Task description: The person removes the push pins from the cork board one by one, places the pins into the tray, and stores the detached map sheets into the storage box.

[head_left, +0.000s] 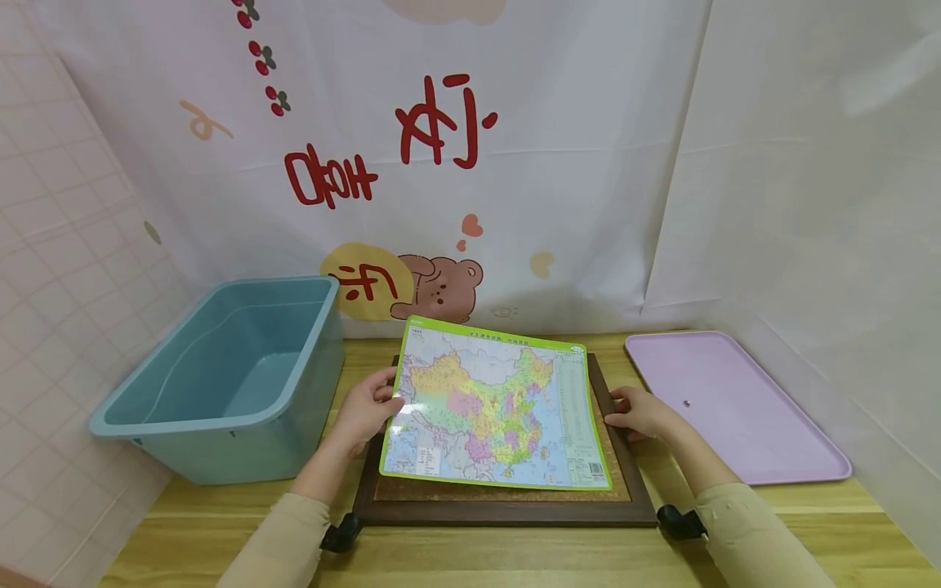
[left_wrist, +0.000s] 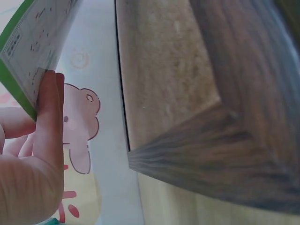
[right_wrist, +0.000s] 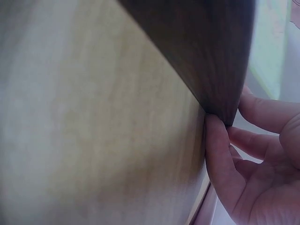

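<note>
A: So what's that right hand got?
B: Dark brown frame, pinched by the edge, fingers on both sides.
A: Anything around it?
B: Pale wood-grain surface on the left, blurry greenish sheet on the right.

The light wood-grain bench bears, left to right, a blue-green plastic tub, a brown-framed rectangular cork board and a lilac tray.

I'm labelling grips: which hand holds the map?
The left hand, pinching the map by its left edge; the right hand grips the brown frame.
</note>
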### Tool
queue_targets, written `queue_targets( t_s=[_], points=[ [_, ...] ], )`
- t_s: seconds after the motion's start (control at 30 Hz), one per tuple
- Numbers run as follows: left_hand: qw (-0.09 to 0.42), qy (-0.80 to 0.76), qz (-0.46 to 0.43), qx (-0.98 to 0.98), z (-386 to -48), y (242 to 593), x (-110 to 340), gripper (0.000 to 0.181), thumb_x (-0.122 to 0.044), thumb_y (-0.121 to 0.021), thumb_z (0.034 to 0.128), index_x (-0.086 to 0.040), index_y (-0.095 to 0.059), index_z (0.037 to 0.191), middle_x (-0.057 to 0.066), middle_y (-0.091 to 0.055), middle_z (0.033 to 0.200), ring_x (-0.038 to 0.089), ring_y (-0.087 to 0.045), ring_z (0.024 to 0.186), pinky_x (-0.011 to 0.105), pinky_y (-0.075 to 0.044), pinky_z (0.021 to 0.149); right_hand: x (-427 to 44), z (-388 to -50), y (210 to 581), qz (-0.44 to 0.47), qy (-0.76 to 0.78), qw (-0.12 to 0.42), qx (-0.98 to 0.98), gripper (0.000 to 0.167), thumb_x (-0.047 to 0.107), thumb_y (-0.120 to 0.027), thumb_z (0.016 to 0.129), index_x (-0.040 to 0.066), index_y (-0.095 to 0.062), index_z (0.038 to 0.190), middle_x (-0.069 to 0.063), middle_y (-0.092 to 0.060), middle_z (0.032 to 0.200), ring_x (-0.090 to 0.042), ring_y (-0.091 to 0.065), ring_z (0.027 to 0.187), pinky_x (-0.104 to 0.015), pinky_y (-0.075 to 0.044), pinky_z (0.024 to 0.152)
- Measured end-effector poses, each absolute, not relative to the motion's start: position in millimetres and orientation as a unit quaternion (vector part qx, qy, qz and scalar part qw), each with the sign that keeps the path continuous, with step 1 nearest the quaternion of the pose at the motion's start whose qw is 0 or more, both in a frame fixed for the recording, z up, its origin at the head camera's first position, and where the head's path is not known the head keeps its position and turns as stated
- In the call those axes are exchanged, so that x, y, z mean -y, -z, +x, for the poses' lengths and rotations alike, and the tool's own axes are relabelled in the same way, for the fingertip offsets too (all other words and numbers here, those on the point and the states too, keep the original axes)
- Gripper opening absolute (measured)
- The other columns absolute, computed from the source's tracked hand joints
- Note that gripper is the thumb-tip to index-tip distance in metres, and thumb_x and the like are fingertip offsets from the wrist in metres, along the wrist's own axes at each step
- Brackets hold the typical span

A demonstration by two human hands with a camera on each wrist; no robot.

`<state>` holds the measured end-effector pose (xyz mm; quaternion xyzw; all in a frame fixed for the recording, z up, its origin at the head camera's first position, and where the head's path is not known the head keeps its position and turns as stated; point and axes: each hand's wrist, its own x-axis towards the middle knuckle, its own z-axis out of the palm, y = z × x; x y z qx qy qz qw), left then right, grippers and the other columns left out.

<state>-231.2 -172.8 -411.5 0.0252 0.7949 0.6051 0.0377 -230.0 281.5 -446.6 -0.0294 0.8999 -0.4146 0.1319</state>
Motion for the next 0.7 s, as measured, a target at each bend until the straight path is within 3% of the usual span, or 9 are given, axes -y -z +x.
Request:
queue_targets(
  t_s=[0.5, 0.7],
  points=[
    [-0.028, -0.602, 0.03, -0.798, -227.8, 388.2, 173.2, 0.046, 0.008, -0.063, 0.0921, 0.001, -0.055, 0.137, 0.022, -0.069, 0.107, 0.027, -0.067, 0.09, 0.026, -0.052, 0.067, -281.7, -232.2, 447.8, -0.017, 0.405, 0.133, -0.904, 0.061, 0.009, -0.068, 0.094, -0.019, -0.035, 0.137, -0.036, -0.054, 0.122, -0.042, -0.062, 0.103, -0.044, -0.058, 0.072],
    [-0.05, -0.612, 0.03, -0.788, -222.5, 373.4, 177.0, 0.043, 0.006, -0.063, 0.0927, 0.001, -0.057, 0.135, 0.023, -0.069, 0.109, 0.03, -0.068, 0.089, 0.03, -0.055, 0.067, -281.2, -230.7, 445.3, -0.017, 0.407, 0.137, -0.903, 0.063, 0.01, -0.068, 0.095, -0.02, -0.033, 0.138, -0.038, -0.052, 0.125, -0.045, -0.06, 0.105, -0.045, -0.057, 0.073]
  ],
)
